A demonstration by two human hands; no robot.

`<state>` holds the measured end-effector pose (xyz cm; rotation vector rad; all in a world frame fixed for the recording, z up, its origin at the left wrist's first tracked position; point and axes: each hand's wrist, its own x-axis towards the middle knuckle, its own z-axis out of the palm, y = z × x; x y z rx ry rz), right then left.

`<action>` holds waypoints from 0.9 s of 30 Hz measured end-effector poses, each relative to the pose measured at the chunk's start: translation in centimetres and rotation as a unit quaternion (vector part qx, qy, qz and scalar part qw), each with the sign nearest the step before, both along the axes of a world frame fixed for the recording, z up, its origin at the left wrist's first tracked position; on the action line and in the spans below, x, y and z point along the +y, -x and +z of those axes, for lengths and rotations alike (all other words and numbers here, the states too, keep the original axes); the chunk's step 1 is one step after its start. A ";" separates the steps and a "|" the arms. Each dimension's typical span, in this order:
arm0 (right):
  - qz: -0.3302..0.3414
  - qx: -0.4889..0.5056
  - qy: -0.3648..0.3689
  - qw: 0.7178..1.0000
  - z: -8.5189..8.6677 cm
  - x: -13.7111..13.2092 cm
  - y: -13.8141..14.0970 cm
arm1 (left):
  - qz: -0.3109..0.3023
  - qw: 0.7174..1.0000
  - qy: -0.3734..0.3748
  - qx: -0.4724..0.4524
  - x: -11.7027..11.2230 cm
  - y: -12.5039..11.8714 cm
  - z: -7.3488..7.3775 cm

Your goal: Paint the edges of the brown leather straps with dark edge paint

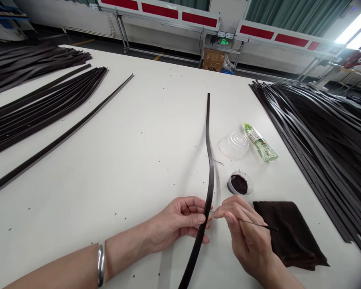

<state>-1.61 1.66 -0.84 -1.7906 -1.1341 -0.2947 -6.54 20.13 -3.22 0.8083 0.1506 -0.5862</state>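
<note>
A long dark strap (211, 172) with small holes runs up the middle of the view, its near part raised off the table. My left hand (185, 218) is closed on it, thumb on top and fingers beneath. My right hand (248, 237) pinches a thin dark stick-like tool (260, 225), its tip at the strap's right edge beside my left fingers. Just beyond my right hand stands a small clear cup (240, 183) of dark liquid. A folded dark brown cloth (289, 233) lies to the right of that hand.
A clear plastic lid or cup (234, 145) and a green tube (260, 142) lie past the liquid. Many dark straps (319, 144) cover the right side; another bundle (42, 100) and a single strap (78, 124) lie left. Dark specks dot the white table (123, 160).
</note>
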 end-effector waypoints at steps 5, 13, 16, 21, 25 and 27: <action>0.005 -0.006 -0.010 1.000 -0.1 0.2 0.0 | 0.004 1.000 0.001 -0.003 0.1 0.0 0.1; -0.004 0.000 -0.001 1.000 -0.1 -0.1 0.0 | 0.009 1.000 -0.002 0.012 0.0 0.0 0.2; 0.003 0.004 0.000 1.000 0.0 0.0 0.0 | 0.012 1.000 -0.002 0.014 -0.1 0.0 0.2; 0.002 0.064 -0.003 0.998 -0.2 -0.7 0.3 | 0.022 1.000 0.002 0.019 -0.1 0.1 0.1; -0.104 0.161 -0.094 0.977 -1.0 -1.2 0.8 | 0.027 0.999 0.007 0.037 0.0 0.2 -0.1; -0.149 0.218 -0.102 0.959 -1.4 -0.9 0.9 | 0.028 0.999 0.013 0.038 0.1 0.2 -0.1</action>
